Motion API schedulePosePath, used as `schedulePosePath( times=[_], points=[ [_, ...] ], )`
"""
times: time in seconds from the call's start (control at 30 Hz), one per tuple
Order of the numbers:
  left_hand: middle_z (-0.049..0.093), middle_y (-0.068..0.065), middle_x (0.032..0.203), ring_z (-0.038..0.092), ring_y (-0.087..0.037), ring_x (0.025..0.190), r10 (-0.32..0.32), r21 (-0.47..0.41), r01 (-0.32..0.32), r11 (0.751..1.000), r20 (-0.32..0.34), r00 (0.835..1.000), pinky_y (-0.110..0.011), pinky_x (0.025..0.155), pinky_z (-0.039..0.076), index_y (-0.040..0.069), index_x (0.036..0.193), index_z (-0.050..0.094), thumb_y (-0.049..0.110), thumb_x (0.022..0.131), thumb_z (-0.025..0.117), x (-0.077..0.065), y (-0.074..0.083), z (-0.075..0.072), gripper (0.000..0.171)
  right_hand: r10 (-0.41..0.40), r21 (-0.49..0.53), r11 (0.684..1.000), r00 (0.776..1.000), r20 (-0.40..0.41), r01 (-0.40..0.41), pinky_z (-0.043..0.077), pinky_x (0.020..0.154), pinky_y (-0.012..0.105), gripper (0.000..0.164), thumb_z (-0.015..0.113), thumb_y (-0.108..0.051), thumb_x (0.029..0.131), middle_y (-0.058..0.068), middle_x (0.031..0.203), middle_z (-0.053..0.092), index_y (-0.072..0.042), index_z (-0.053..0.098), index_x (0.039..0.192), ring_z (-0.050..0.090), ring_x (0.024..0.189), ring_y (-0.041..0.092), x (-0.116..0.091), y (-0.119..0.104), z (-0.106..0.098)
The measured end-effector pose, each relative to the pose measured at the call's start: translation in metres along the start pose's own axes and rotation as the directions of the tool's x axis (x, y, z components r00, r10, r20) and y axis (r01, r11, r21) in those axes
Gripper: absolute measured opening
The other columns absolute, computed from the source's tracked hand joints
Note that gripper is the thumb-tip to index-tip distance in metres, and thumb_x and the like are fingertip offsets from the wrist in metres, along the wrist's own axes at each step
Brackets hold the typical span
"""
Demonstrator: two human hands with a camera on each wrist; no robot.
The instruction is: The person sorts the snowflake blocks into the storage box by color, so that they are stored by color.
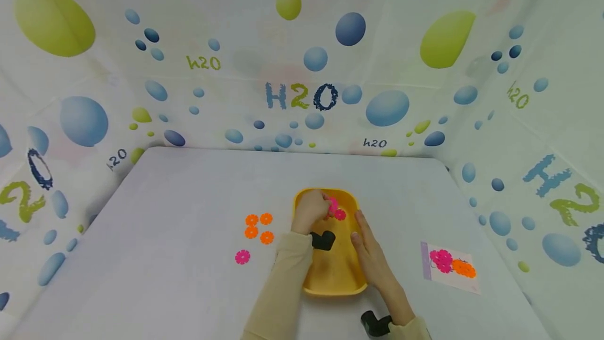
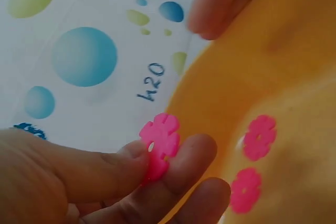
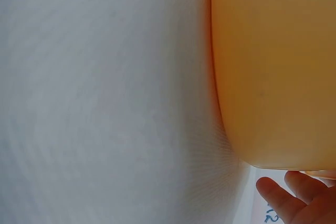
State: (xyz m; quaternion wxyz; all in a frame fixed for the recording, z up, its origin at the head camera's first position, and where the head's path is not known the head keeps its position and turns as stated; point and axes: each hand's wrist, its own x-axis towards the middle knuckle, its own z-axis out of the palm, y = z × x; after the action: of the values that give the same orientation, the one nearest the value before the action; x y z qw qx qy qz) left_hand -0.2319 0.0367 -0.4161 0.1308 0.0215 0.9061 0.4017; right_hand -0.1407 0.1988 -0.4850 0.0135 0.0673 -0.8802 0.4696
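A yellow tray (image 1: 335,277) sits on the table with pink flower-shaped discs inside. My left hand (image 1: 311,211) reaches over its far end. Between thumb and forefinger it pinches a pink flower disc (image 2: 164,137), tilted on edge. Two more pink discs (image 2: 260,137) lie flat on the tray's floor beyond the fingertips. On the tray's right side rests my right hand (image 1: 373,256), fingers extended along the rim and thumb just at the inner edge. Its fingers (image 3: 281,200) show at the tray's outer wall in the right wrist view.
Left of the tray lie several orange flower discs (image 1: 251,220) in a cluster, with a single pink disc (image 1: 243,257) nearer me. A card (image 1: 453,283) picturing pink and orange flower discs lies at the right. A patterned curtain (image 1: 245,30) surrounds the table.
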Motion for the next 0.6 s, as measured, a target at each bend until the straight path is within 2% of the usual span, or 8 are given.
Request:
schedulePosePath(
  times=[0.1, 0.2, 0.37, 0.47, 0.6],
  points=[
    [0.072, -0.010, 0.072, 0.060, -0.021, 0.060, -0.018, 0.017, 0.017, 1.000, 0.043, 0.999, -0.023, 0.051, 0.036, 0.002, 0.078, 0.072, 0.009, 0.089, 0.058, 0.002, 0.000, 0.010, 0.019, -0.010, 0.010, 1.000, 1.000, -0.005, 0.010, 0.014, 0.118, 0.056, 0.057, 0.034, -0.030, 0.106, 0.013, 0.163, 0.015, -0.009, 0.015, 0.156, 0.017, 0.149, 0.037, 0.001, -0.002, 0.000],
    [0.070, -0.006, 0.068, 0.060, -0.019, 0.059, -0.032, 0.028, 0.030, 0.999, 0.068, 0.997, -0.023, 0.049, 0.037, 0.002, 0.075, 0.074, 0.007, 0.084, 0.062, 0.005, -0.001, 0.019, 0.016, -0.022, 0.021, 1.000, 1.000, -0.012, 0.022, 0.015, 0.118, 0.057, 0.056, 0.035, -0.023, 0.106, 0.014, 0.162, 0.015, -0.007, 0.016, 0.155, 0.016, 0.149, 0.037, 0.001, -0.003, -0.001],
    [0.057, -0.002, 0.056, 0.047, -0.016, 0.049, -0.074, 0.094, 0.066, 0.993, 0.091, 0.993, -0.024, 0.046, 0.037, 0.002, 0.066, 0.072, 0.006, 0.078, 0.069, 0.008, -0.004, 0.036, 0.013, -0.029, 0.028, 0.999, 0.999, -0.013, 0.029, 0.015, 0.118, 0.055, 0.055, 0.036, -0.020, 0.105, 0.014, 0.162, 0.016, -0.006, 0.016, 0.155, 0.016, 0.149, 0.036, 0.001, -0.003, 0.000],
    [0.055, -0.001, 0.052, 0.047, -0.017, 0.048, -0.121, 0.121, 0.108, 0.987, 0.110, 0.987, -0.024, 0.046, 0.039, 0.005, 0.061, 0.070, 0.009, 0.079, 0.072, 0.009, -0.006, 0.044, 0.018, -0.025, 0.023, 0.999, 1.000, -0.014, 0.026, 0.015, 0.119, 0.054, 0.056, 0.037, -0.021, 0.105, 0.014, 0.162, 0.016, -0.007, 0.017, 0.155, 0.017, 0.150, 0.035, 0.001, -0.002, 0.001],
    [0.058, -0.001, 0.049, 0.053, -0.017, 0.046, -0.145, 0.137, 0.131, 0.982, 0.101, 0.984, -0.025, 0.048, 0.041, 0.007, 0.059, 0.069, 0.012, 0.084, 0.069, 0.008, -0.007, 0.051, 0.025, -0.026, 0.021, 0.999, 0.999, -0.018, 0.027, 0.015, 0.118, 0.055, 0.056, 0.037, -0.021, 0.105, 0.013, 0.162, 0.016, -0.008, 0.017, 0.155, 0.017, 0.149, 0.036, 0.000, -0.002, 0.001]
  ],
)
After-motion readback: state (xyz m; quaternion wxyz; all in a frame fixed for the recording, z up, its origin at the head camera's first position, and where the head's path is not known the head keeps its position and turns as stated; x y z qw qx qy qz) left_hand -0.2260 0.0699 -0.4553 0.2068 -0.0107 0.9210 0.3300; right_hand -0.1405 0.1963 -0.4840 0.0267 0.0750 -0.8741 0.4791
